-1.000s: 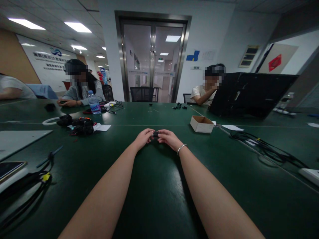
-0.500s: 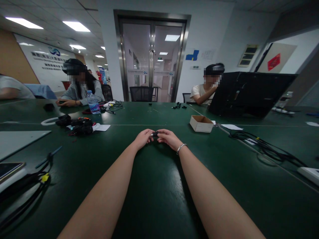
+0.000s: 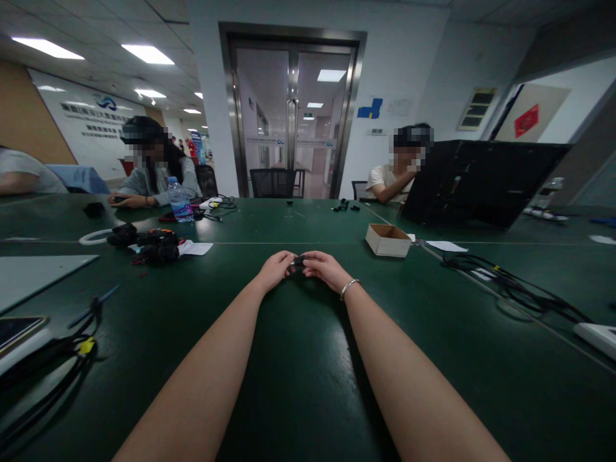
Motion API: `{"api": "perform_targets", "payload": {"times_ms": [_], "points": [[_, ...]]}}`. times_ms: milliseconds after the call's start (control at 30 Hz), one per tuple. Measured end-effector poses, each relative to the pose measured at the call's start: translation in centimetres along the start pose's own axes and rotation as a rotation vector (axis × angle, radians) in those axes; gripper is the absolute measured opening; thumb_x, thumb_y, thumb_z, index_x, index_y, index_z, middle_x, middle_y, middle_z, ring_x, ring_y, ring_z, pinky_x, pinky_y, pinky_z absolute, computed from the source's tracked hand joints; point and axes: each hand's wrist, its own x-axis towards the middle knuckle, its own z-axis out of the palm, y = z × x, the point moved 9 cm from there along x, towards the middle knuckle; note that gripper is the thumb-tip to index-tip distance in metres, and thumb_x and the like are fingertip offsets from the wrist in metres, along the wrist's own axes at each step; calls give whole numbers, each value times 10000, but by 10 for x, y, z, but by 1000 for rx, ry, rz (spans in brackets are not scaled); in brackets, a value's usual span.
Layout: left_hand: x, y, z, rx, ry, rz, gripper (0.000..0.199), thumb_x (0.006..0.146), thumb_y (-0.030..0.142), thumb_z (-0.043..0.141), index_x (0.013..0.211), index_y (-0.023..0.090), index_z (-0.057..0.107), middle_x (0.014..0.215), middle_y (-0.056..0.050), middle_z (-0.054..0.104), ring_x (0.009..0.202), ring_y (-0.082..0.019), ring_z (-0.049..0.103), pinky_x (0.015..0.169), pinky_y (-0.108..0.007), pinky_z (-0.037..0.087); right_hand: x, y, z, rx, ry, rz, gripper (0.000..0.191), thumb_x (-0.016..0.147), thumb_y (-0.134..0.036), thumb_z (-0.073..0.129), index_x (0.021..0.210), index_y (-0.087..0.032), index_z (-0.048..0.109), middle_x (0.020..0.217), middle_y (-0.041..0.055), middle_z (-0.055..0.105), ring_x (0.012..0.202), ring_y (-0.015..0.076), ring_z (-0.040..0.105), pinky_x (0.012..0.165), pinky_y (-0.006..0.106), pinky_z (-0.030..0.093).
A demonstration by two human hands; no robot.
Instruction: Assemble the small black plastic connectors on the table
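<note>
Across a green table, a black screen stands near an open box on the right; a bottle stands upright at far left. Left hand and right hand grip a small black piece between their fingertips, above the table's middle.

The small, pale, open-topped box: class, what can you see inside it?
Inside the box, brown inner surface shows; its near walls hide the bottom, so anything there cannot be seen.

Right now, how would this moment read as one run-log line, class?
left hand: on small dark object | right hand: on same object | open box: beyond right hand, to its right
</note>
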Motion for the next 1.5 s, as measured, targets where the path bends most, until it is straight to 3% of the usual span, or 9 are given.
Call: {"api": "perform_targets", "payload": {"times_ms": [367,667,933,1200,1333,1433,1500], "points": [[-2,5,1,-17,1,-1,292,880,341,393,950,129,582,601,1,535,493,-84,456,464,-188,343,-2,-1,1,-3,10,14,158,811,-19,609,944,-103,602,741,53,639,587,98,621,547,149,545],[-2,4,-5,-131,67,-36,223,759,275,560,937,141,576,695,-7,588,524,-76,485,465,-176,339,0,1,-1,50,24,26,149,841,-12,575,954,-108,564,734,48,631,574,103,629,541,161,552],[-3,7,-7,-168,113,-13,262,766,363,594,883,129,574,680,-22,609,533,-85,523,476,-180,359,-1,-1,0,22,14,8,146,847,-26,570,954,-120,539,753,45,630,582,109,636,559,171,555],[-3,12,1,-409,212,8,336,736,424,660,904,146,578,757,-16,569,573,-69,533,436,-142,344,-5,-7,9,-51,-22,-59,126,890,-82,534,984,-162,507,799,17,634,643,110,647,603,194,553],[-8,21,9,-472,208,-69,314,819,433,564,905,131,567,723,-31,560,518,-53,495,405,-126,298,-10,-14,18,-283,-7,-37,76,928,-183,513,989,-148,543,881,47,645,636,103,628,567,187,522],[-23,37,2,-304,100,-109,312,808,432,575,902,135,560,813,-67,605,537,-69,538,403,-131,300,-25,-44,18,-728,24,-68,235,878,-261,610,1086,-162,559,875,49,650,679,140,624,580,218,505],[-47,42,-11,-146,-31,-143,322,778,433,605,915,145,561,891,-81,619,566,-91,575,416,-145,330,-48,-74,13,-1101,4,-136,398,806,-276,696,1168,-190,555,877,46,655,740,170,625,652,251,500]]}}
